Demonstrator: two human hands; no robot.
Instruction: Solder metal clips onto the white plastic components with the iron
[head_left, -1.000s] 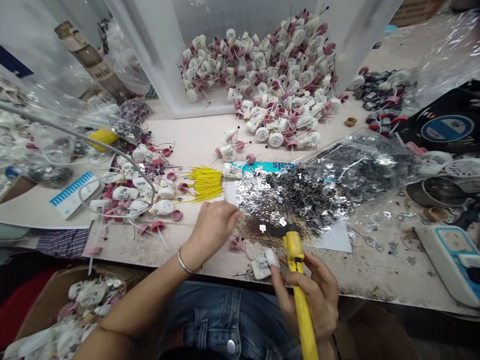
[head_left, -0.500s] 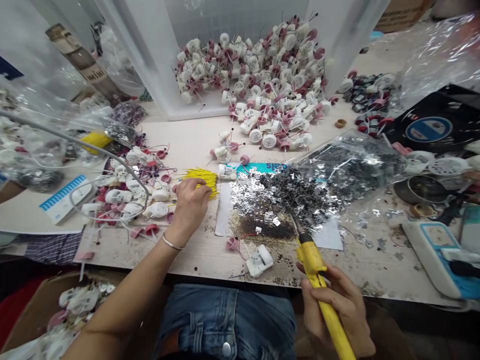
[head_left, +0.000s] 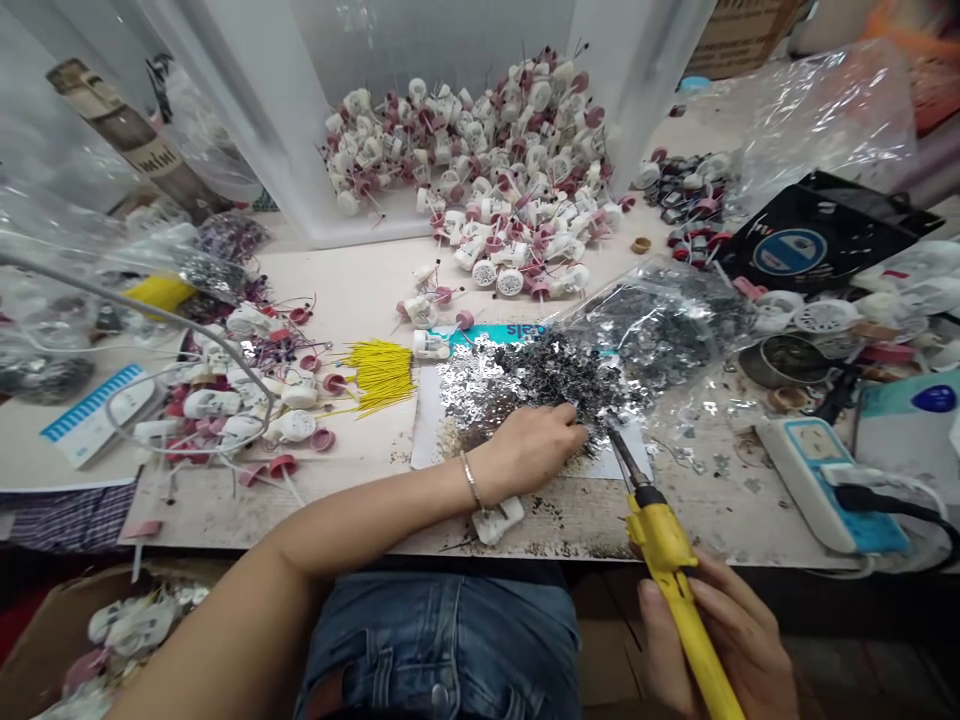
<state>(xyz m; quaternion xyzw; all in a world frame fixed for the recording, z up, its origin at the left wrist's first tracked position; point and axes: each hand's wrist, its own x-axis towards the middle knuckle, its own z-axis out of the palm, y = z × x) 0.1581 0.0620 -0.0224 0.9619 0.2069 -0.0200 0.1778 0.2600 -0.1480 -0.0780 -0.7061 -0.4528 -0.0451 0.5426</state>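
My left hand (head_left: 534,448) is over the front of a heap of small metal pieces (head_left: 559,370), its fingers curled down into them. What its fingertips pinch, if anything, is hidden. In my right hand (head_left: 712,630) is a yellow soldering iron (head_left: 667,560), its tip pointing up and left at the heap's right edge. The metal pieces, shiny at left and dark at right, lie on a white sheet (head_left: 424,430) with a teal strip. Partly behind my left wrist sits a white plastic part (head_left: 499,522). Left of the sheet lies a fan of yellow wires (head_left: 381,375).
A large translucent bin (head_left: 292,190) lies on its side at the back, white and pink parts (head_left: 517,190) spilling out. More parts (head_left: 232,400) and a looped grey cable stand left. On the right are a plastic bag of metal pieces (head_left: 660,320), a small pot (head_left: 780,360) and a power strip (head_left: 817,480).
My left hand has moved right, from the yellow wires to the metal pieces. The soldering iron in my right hand has shifted slightly right. The whole view has shifted a little.
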